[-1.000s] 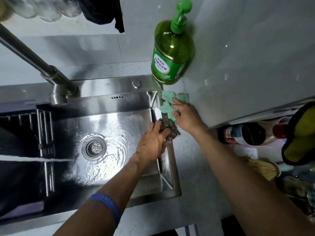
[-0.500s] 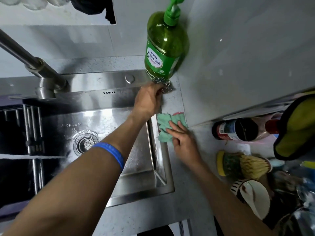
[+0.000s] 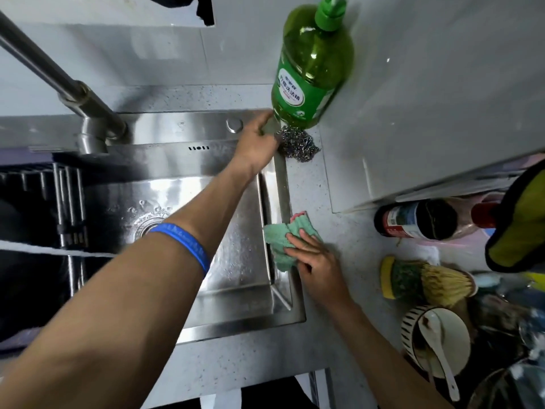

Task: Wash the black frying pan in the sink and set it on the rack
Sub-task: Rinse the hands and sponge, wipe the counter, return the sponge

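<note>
My left hand reaches to the sink's back right corner. Its fingertips touch the left edge of a steel wool scourer that lies on the counter below the green detergent bottle. With flat fingers my right hand presses a green cloth onto the sink's right rim. The basin is wet and holds nothing; its drain shows beside my forearm. At the far left, metal rack bars cross a dark black shape; I cannot tell whether it is the frying pan.
A steel faucet rises at the back left. On the counter to the right lie a dark bottle, a yellow scrubbing brush, a striped bowl with a white spoon and a yellow-and-black mitt. A grey wall panel stands close on the right.
My left hand carried the scourer from the sink's right rim to the corner by the detergent bottle and set it down. My right hand slid the green cloth toward me along the rim.
</note>
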### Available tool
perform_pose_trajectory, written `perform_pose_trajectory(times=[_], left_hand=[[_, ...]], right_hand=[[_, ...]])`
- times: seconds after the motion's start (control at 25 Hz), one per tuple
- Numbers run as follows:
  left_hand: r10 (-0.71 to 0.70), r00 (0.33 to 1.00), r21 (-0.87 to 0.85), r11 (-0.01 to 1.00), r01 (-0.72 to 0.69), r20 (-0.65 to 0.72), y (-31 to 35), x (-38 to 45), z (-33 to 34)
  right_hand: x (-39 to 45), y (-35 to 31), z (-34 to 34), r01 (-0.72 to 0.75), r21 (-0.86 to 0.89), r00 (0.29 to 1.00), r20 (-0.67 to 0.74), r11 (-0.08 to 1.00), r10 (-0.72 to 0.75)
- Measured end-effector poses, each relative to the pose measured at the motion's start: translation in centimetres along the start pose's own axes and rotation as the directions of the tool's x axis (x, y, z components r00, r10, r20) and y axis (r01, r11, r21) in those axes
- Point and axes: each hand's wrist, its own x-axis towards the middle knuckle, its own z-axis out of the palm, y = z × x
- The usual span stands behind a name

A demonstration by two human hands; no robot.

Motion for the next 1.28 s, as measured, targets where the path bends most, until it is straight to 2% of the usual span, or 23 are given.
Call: perform_pose_trajectory(times=[0.28,0.44,0.56,0.64,0.76,0.84,0.92,1.0,1.08,1.2,1.28], left_hand=[[-0.212,0.958,-0.074,0.977,0.202,-0.194,-8.2,-11.5,-3.5],[-0.264,0.932,-0.103,0.964,0.246,-0.249,-12.4,-19.3,-6.3],[-0.288,0.893,-0.220,0.950,0.221,-0.346,-14.5,-24.5,-10.9],[-0.339,0.845,-0.302,0.927,0.225,-0.413,-15.7,-27.8,-15.2],[-0.330,0.800,-0.355,0.921,0.158,-0.500,-15.4,-30.9,-21.5],[-0.187,0.776,-0.279,0.960,0.015,-0.602,-13.3,-31.6,-24.9],[-0.008,0.767,-0.136,0.985,-0.104,-0.642,-9.9,-31.1,-27.4],[0.146,0.835,0.037,0.988,-0.149,-0.530,-6.1,-29.7,-29.3],[0.256,0.896,0.168,0.964,-0.207,-0.364,-3.0,-28.3,-29.6],[0.294,0.914,0.237,0.944,-0.231,-0.280,-1.6,-28.1,-28.2],[0.311,0.935,0.282,0.925,-0.256,-0.171,-1.6,-28.6,-26.3]], right_hand=[[-5.5,-0.2,1.5,-0.059,0.122,0.998,0.007,0.991,0.059],[-10.1,-2.3,3.8,-0.065,0.126,0.998,-0.018,0.990,0.068],[-9.9,-7.0,5.8,-0.209,0.342,0.976,0.011,0.916,0.218],[-8.5,-11.8,8.0,-0.320,0.509,0.942,0.082,0.799,0.325],[-5.7,-18.6,11.4,-0.454,0.730,0.838,0.154,0.512,0.523],[-4.0,-22.2,12.6,-0.466,0.846,0.754,0.225,0.261,0.617],[-2.7,-24.6,12.6,-0.462,0.886,0.709,0.334,0.051,0.620],[-2.3,-26.5,12.3,-0.471,0.879,0.705,0.426,-0.074,0.567],[-2.4,-27.4,12.0,-0.490,0.860,0.690,0.484,-0.145,0.537],[-2.7,-27.2,11.5,-0.503,0.833,0.650,0.541,-0.232,0.534],[-2.5,-26.5,11.0,-0.488,0.824,0.616,0.560,-0.289,0.554]])
